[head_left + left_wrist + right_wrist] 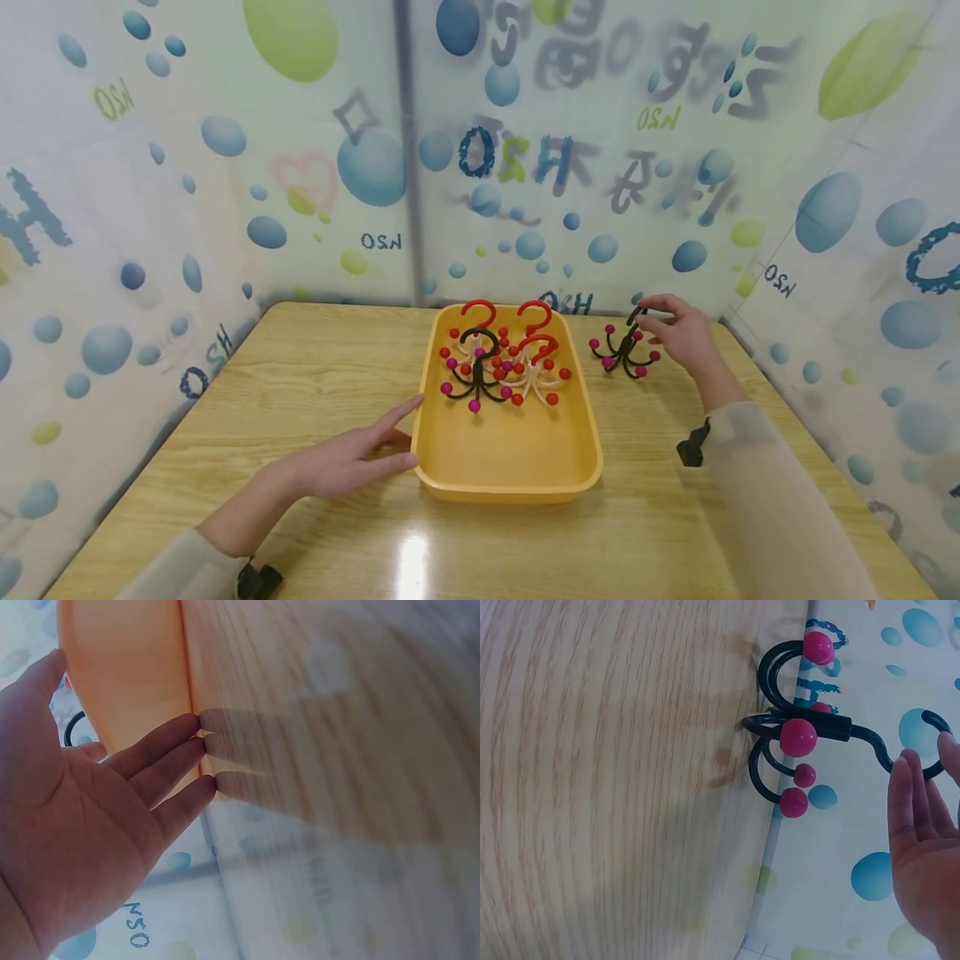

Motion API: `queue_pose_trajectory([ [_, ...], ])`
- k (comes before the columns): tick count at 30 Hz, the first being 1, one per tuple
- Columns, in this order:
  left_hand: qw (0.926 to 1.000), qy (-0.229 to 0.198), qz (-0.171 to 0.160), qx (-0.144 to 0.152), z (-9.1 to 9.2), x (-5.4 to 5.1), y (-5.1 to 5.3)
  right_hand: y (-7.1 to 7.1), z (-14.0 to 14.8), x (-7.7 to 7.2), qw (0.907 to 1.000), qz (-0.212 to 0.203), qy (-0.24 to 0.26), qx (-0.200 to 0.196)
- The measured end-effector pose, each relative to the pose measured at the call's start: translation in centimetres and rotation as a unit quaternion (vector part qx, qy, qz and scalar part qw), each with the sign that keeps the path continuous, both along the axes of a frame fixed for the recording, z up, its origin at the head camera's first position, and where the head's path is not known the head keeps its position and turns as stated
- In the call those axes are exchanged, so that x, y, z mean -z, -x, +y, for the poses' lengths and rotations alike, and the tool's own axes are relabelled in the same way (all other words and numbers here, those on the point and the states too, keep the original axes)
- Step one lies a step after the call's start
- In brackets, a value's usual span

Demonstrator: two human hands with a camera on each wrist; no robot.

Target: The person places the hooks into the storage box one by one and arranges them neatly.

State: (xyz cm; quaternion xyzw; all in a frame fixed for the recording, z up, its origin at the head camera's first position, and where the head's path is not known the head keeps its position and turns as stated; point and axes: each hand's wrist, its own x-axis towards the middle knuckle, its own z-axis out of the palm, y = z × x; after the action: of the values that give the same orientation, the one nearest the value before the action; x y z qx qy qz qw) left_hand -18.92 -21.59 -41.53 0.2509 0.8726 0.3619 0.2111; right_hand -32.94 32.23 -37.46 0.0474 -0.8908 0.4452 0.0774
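Observation:
My right hand (684,335) pinches the curved top of a black multi-arm hook hanger (624,352) with pink ball tips. That hanger stands upright on the table, right of a yellow tray (510,487). Viewed from the right wrist, the thumb and straight fingers meet around the hanger's hook (881,750). At the tray's left side, my left hand (341,458) touches the wall with extended fingers and thumb. Inside the tray stand another black hook hanger (478,375) with pink tips and three white ones (534,379) with red hooks and red tips, partly overlapping.
The wood-grain table (322,358) carries the tray near its middle. Patterned sheets (495,208) with blue and green spots rise behind the table and on both sides. The tray's near half shows bare floor.

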Motion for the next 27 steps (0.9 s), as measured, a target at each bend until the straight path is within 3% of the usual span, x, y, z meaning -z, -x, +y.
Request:
queue_pose_trajectory([
  [11,1.0000,-0.004,0.003,0.003,0.0,-0.2,0.0,-0.6,0.1,0.3,0.9986,0.045,-0.016,0.024],
  [20,1.0000,-0.006,-0.003,0.002,0.0,0.0,0.0,-1.0,0.2,0.4,0.9994,0.022,0.014,0.024],
  [27,0.9999,-0.010,-0.005,0.001,0.0,0.0,-0.1,-1.7,0.1,0.7,0.9988,0.024,0.001,0.041],
])
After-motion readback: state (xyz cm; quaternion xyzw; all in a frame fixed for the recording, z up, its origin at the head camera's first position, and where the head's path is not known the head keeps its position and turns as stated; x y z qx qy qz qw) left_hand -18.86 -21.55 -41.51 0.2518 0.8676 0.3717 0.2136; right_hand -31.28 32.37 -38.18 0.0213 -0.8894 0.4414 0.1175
